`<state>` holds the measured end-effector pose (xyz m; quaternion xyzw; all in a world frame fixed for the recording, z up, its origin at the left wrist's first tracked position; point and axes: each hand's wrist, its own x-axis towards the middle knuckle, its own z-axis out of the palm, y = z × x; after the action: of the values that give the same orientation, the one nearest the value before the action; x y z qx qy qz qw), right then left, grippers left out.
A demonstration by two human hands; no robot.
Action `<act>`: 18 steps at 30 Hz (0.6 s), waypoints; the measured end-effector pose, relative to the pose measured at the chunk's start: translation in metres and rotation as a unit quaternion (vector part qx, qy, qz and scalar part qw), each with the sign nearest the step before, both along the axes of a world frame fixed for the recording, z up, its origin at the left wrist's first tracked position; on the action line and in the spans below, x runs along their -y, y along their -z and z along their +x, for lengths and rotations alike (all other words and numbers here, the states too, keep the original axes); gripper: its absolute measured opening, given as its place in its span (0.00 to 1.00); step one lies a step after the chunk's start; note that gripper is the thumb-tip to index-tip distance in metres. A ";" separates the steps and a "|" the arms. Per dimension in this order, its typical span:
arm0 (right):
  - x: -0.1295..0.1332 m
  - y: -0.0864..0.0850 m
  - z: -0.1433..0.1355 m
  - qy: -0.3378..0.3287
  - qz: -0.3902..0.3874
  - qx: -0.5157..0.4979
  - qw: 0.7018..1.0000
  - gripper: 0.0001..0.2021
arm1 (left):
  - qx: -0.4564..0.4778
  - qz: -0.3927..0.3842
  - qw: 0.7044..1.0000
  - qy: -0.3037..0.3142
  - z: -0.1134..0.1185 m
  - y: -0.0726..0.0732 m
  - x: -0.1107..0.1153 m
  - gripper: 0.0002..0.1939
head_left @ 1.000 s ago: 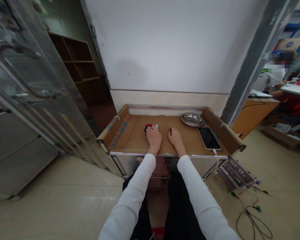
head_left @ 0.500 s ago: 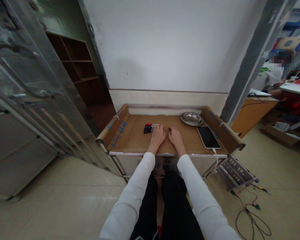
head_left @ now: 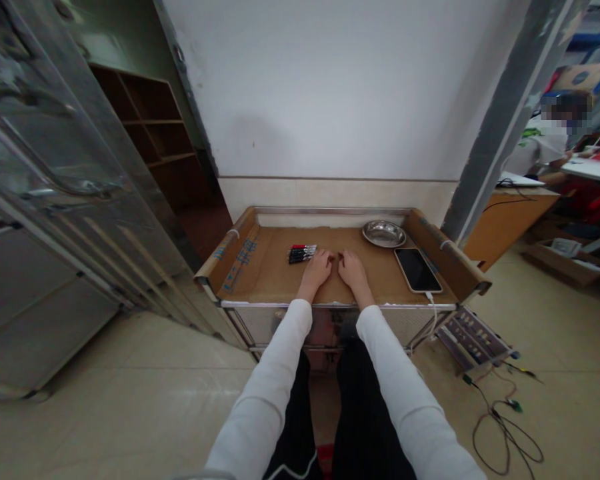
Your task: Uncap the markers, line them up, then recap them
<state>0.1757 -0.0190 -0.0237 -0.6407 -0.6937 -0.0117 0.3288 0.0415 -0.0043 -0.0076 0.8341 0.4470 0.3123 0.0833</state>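
Note:
Both hands rest on the cardboard-covered top of a cart (head_left: 270,280), a small gap between them. My left hand (head_left: 319,272) lies just right of several black pens (head_left: 300,255) and a red one (head_left: 300,247), laid side by side. Its fingers curl inward, and whether anything is under them is hidden. My right hand (head_left: 352,272) is on the other side of the gap, fingers also curled, their undersides out of sight. Toward the back right sits a round metal dish (head_left: 384,233). In front of it lies a phone (head_left: 418,271) with a white cable plugged in.
Raised cardboard-lined sides (head_left: 453,262) bound the cart top at left and right. A white wall (head_left: 340,100) stands behind. On the floor at right are a metal device (head_left: 475,340) and loose cables (head_left: 505,433). A person sits at a table far right.
The view has shifted slightly. My left hand has moved a little away from the pens, so more of their right ends shows. My right hand stays in nearly the same place.

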 end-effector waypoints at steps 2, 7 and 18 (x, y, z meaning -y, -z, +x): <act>-0.001 0.001 0.001 -0.002 0.002 -0.003 1.000 0.18 | -0.005 -0.003 1.000 0.001 0.000 0.000 0.000 0.15; -0.003 0.002 0.002 -0.007 -0.002 -0.003 1.000 0.18 | -0.006 -0.007 1.000 -0.002 0.000 0.001 0.000 0.15; -0.001 0.000 0.002 0.000 -0.020 0.007 1.000 0.18 | 0.004 -0.014 1.000 0.000 -0.001 -0.002 0.003 0.14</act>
<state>0.1773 -0.0176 -0.0232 -0.6468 -0.6961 -0.0021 0.3114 0.0404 -0.0071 -0.0056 0.8314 0.4511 0.3096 0.0971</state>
